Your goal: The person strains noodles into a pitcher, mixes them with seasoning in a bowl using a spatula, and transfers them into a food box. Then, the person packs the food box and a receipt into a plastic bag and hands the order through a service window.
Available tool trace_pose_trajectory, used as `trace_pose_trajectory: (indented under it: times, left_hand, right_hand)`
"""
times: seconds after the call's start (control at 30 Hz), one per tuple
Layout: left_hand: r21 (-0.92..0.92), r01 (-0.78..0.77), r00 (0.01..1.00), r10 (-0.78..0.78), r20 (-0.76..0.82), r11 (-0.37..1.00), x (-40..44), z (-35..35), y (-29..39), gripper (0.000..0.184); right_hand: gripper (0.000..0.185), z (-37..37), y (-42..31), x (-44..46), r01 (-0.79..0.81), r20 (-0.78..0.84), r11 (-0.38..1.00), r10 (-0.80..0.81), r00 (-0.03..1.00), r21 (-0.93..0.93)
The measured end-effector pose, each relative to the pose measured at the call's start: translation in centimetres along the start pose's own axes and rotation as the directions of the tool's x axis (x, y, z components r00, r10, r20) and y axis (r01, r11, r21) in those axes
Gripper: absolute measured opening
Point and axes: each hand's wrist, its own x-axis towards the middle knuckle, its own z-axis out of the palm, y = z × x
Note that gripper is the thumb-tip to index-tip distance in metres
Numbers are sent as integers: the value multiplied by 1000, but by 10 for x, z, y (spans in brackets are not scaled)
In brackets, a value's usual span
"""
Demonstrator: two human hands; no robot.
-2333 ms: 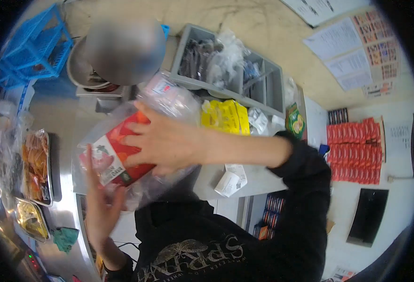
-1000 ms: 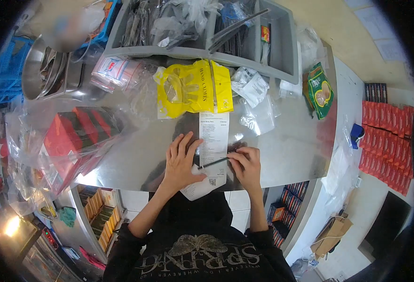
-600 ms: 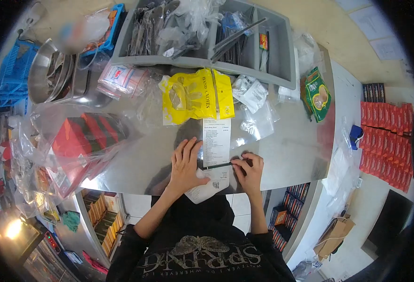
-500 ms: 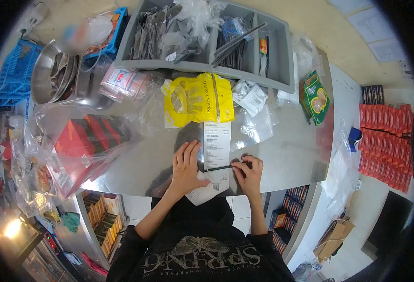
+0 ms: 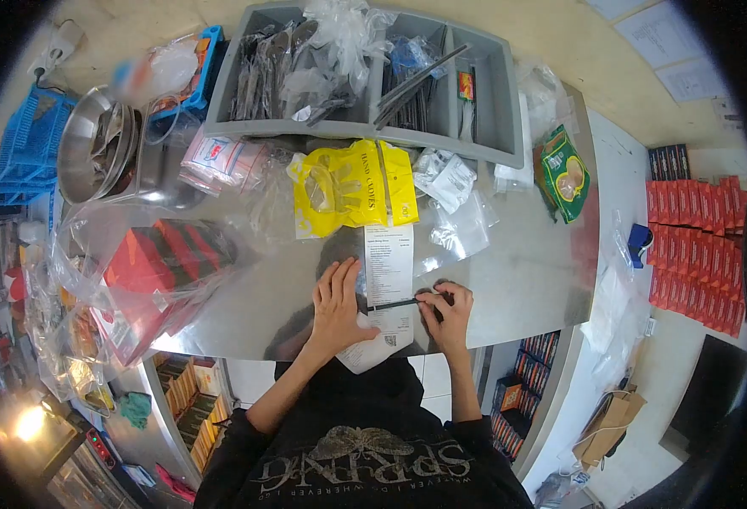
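A long printed receipt (image 5: 388, 267) lies on the metal counter, its top end meeting a yellow bag of hand gloves (image 5: 352, 191) and its bottom end curling over the front edge. My left hand (image 5: 333, 310) rests flat along the receipt's left side, fingers stretched and thumb across the lower part. Pinched in the fingers of my right hand (image 5: 448, 318) is one end of a thin dark stick (image 5: 393, 304), perhaps a pen. The stick lies crosswise over the receipt, pointing toward my left hand.
Behind the gloves stands a grey divided bin (image 5: 365, 127) of wrapped cutlery. Red boxes in plastic (image 5: 165, 250) sit left, near metal bowls (image 5: 93, 144). A green packet (image 5: 564, 176) lies right, past clear bags (image 5: 460, 227). Shelves are below the counter.
The view has shifted slightly. Both hands, the receipt and the stick hold nearly the same positions.
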Motion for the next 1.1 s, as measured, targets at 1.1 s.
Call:
trace_pose_trajectory:
  times: [1.1]
  left_hand:
    - [-216, -345, 792, 160, -589, 913, 86, -94, -3, 49]
  right_hand:
    - [18, -16, -156, 447, 413, -203, 897, -439, 875, -157]
